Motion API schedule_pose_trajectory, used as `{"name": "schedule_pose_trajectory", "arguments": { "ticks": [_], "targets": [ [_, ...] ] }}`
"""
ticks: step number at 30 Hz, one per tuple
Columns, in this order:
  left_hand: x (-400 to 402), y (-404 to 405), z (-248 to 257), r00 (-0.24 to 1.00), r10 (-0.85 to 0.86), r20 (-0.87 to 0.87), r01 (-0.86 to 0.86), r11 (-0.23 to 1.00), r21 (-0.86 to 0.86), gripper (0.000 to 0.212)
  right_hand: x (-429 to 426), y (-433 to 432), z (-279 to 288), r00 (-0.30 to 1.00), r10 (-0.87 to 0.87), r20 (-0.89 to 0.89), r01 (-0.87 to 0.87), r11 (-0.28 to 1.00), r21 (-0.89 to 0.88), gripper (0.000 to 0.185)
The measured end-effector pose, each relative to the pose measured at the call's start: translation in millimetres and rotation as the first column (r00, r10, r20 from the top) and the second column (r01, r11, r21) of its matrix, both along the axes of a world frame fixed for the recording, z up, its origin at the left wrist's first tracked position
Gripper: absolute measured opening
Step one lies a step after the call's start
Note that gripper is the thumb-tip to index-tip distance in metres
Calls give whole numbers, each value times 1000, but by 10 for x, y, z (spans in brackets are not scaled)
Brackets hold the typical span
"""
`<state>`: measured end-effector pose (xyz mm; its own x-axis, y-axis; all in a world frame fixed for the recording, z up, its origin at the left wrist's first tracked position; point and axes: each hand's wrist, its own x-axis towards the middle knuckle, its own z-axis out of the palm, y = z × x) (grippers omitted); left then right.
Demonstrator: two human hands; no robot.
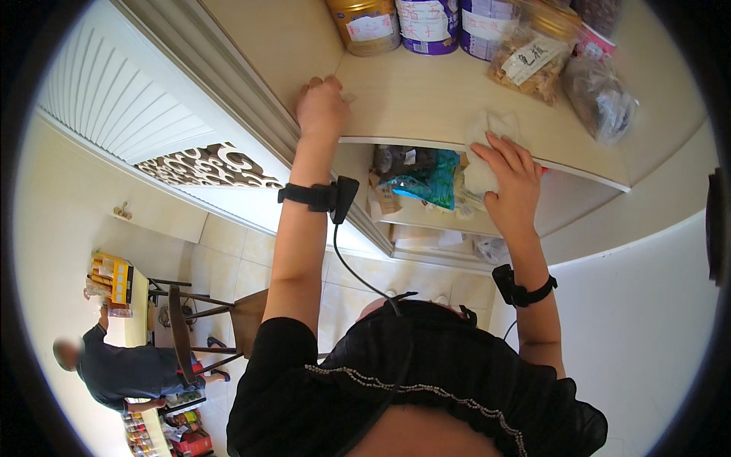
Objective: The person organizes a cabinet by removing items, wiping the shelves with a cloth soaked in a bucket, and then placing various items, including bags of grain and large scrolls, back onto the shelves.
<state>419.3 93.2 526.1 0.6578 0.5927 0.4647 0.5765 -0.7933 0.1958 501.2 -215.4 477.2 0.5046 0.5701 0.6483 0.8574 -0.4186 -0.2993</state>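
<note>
My right hand (514, 180) presses a crumpled white cloth (492, 123) over the front edge of a pale wooden cupboard shelf (411, 105). Part of that cloth hangs below the edge, under my fingers. On the left, my left hand (323, 108) is on the same shelf, close to the cupboard's side wall, with its fingers curled. Whether anything lies within its grasp is hidden. A small pale scrap (349, 98) shows just beside its knuckles.
Several labelled tins (428, 28) stand at the shelf's back. A bag of dried pieces (531, 63) and a knotted plastic bag (599, 100) lie right. Below, another shelf holds a blue packet (434, 180). A louvred sliding door (131, 85), chair (245, 320) and person (125, 365) are left.
</note>
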Motion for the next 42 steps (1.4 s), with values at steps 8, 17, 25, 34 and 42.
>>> {"name": "schedule_pose_trajectory", "arguments": {
  "ticks": [8, 17, 25, 34, 42],
  "targets": [
    [-76, 43, -287, 974, 76, -216, -64, 996, 61, 21, -15, -15, -6, 999, 33, 10, -33, 999, 28, 63],
    [-375, -379, -61, 975, -212, -70, 195, 961, -197, 28, 34, -39, -43, 998, 52, 17, -53, 998, 35, 65],
    [-487, -360, -94, 948, -310, 71, 317, 940, -123, 14, 79, -69, -59, 997, 62, 45, -63, 998, 21, 65],
    [-119, -102, -1, 975, -65, 211, 106, 976, -189, 18, 92, -58, -101, 995, 79, 57, -82, 995, 52, 66],
    [145, 252, -151, 991, 20, 133, -19, 1000, -5, 7, 117, -46, -113, 994, 100, 53, -104, 993, 62, 68]
  ]
}}
